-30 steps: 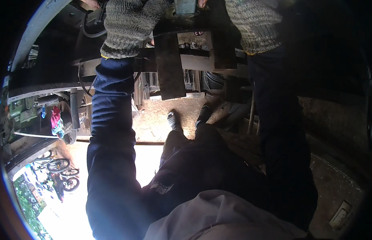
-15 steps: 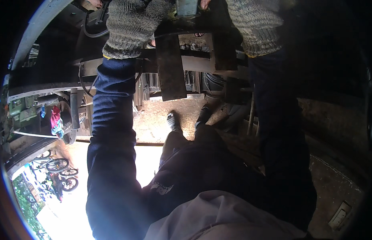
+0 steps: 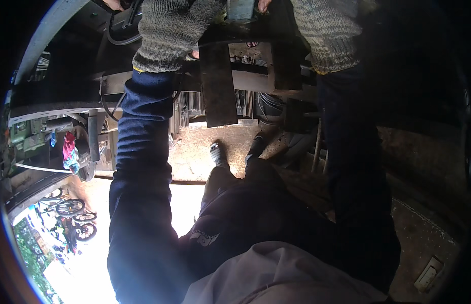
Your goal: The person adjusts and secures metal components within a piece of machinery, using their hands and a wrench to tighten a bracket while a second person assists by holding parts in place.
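Observation:
My left hand (image 3: 172, 35), in a grey knitted glove with a yellow hem, reaches up to the top edge of the head view. In a matching glove, my right hand (image 3: 329, 35) reaches the same edge on the other side. The fingers of both are cut off or hidden, so any grip cannot be made out. Between them a small grey metal block (image 3: 241, 9) stands on a dark machine part (image 3: 250, 33). A bare fingertip (image 3: 264, 5) shows beside the block; whose it is, I cannot tell.
Dark flat bars (image 3: 219, 86) hang below the machine part, with bundled thin rods (image 3: 187, 109) behind. Part of another person's hand (image 3: 115, 4) appears at top left. A red and blue cloth (image 3: 70, 152) hangs at left, above parked bicycles (image 3: 70, 207). My feet stand on a brown floor (image 3: 190, 152).
Both gloved hands sit slightly farther right and the left one a little higher in the picture. The metal block and machine part have shifted slightly rightward in view too.

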A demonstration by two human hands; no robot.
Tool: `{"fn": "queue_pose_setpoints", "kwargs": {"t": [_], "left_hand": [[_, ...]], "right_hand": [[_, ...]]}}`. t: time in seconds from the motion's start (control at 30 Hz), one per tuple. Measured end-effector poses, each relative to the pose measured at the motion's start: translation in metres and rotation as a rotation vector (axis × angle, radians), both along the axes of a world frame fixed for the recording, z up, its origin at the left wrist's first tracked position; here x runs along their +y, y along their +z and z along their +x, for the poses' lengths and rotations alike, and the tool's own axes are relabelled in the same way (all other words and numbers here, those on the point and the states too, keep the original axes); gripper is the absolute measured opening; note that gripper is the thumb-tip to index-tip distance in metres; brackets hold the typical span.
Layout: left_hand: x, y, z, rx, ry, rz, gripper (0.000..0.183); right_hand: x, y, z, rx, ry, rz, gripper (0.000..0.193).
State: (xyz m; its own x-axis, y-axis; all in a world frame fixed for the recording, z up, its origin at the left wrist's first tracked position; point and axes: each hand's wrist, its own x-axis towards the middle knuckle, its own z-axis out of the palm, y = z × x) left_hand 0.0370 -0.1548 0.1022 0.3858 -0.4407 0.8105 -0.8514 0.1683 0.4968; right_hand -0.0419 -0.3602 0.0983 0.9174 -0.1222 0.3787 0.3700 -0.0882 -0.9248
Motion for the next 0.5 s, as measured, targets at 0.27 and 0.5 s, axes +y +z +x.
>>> {"fn": "queue_pose_setpoints", "kwargs": {"t": [0.27, 0.5], "left_hand": [[0.004, -0.004, 0.005, 0.020, 0.026, -0.002, 0.014], [0.013, 0.016, -0.013, -0.029, 0.235, 0.204, 0.016]], "right_hand": [[0.004, 0.000, 0.003, 0.002, 0.011, 0.010, 0.036], [-0.003, 0.002, 0.004, -0.004, 0.003, 0.003, 0.036]]}}
